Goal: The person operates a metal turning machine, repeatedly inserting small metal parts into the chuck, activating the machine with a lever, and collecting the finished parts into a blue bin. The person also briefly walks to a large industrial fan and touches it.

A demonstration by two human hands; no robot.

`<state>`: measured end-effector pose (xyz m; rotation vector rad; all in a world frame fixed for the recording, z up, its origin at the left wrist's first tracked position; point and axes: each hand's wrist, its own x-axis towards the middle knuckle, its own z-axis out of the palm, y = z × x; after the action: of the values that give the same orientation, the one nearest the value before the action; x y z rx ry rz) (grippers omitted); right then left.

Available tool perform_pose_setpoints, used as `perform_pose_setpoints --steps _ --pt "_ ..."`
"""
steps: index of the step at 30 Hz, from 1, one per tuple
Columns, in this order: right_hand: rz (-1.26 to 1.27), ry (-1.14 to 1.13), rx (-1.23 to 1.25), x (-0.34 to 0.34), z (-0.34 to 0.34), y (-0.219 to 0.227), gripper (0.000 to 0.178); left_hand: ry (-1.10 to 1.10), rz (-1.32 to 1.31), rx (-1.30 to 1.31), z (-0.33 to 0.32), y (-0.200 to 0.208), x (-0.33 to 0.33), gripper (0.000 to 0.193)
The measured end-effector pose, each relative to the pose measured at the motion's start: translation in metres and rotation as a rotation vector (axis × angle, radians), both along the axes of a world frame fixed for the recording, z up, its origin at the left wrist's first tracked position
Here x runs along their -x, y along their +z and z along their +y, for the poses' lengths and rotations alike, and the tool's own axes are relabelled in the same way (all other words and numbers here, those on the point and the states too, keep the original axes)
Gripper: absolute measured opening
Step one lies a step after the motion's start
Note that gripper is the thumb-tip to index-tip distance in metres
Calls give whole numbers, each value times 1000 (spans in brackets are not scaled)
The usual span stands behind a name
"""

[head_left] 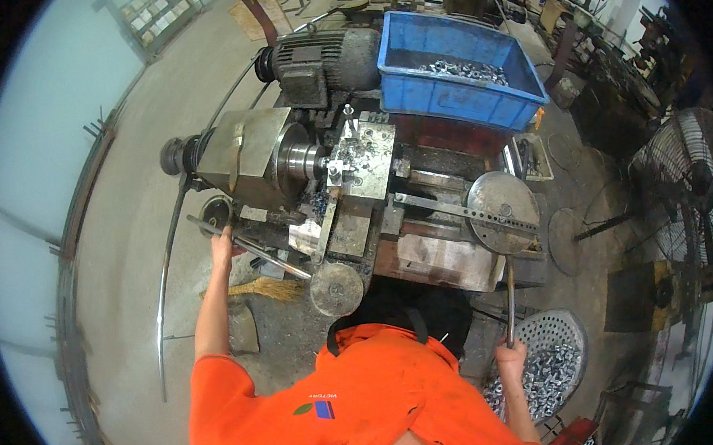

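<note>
At the lower right, the right hand [511,355] is clamped around the bottom of a bent steel lever [510,299], just beside a white basket [565,326] of metal parts. Farther left, the left hand [223,244] grips a long rod handle [250,247] on the lathe [255,149]. Beyond sits a blue bin [452,98].

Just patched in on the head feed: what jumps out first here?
The blue bin of small metal parts sits on the back of the grimy lathe. The orange shirt fills the bottom edge. The left hand grips a long lever on the left, and the right hand holds a rod handle above a perforated basket of parts.
</note>
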<state>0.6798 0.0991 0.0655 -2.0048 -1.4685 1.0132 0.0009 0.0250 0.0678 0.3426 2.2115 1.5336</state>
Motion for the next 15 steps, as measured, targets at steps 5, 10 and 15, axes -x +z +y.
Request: perform_pose_setpoints --steps 5,10,15 --pt "20 47 -78 -5 -2 -13 26 31 -43 8 -1 -5 3 39" --pt "-20 141 -168 -11 -1 -23 28 -4 -51 77 2 10 -3 41" --pt "-320 162 -129 -28 33 17 26 -2 -77 205 -4 15 1 39"
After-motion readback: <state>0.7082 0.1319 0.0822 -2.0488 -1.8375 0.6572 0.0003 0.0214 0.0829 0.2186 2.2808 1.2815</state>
